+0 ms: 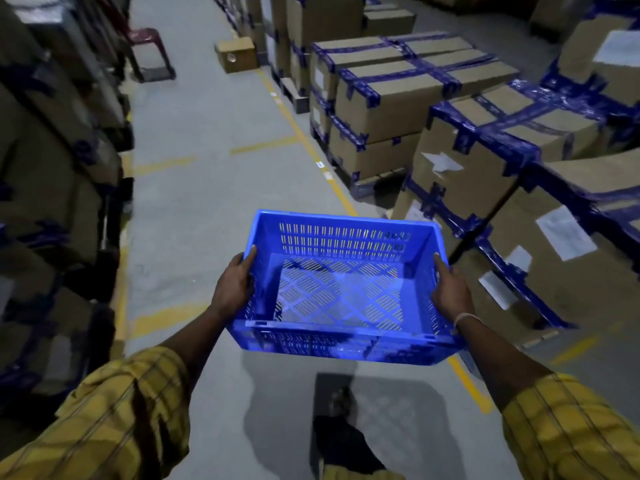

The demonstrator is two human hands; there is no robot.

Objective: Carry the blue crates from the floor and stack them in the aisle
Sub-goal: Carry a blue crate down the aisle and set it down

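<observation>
Now, with both hands, left hand (234, 285) and right hand (451, 292), gripping opposite rims of the empty blue crate (341, 289) held above the aisle floor (207, 188), keep it level while walking toward twelve o'clock.

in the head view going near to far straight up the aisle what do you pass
blue crate held by left hand and right hand → small loose cardboard box on the floor → red plastic chair

The stacked boxes (52, 168) along the left of the frame are smeared with blur. The fingers of both hands are hidden behind the crate (343, 285) walls; the sleeves (114, 417) run off the bottom edge.
</observation>
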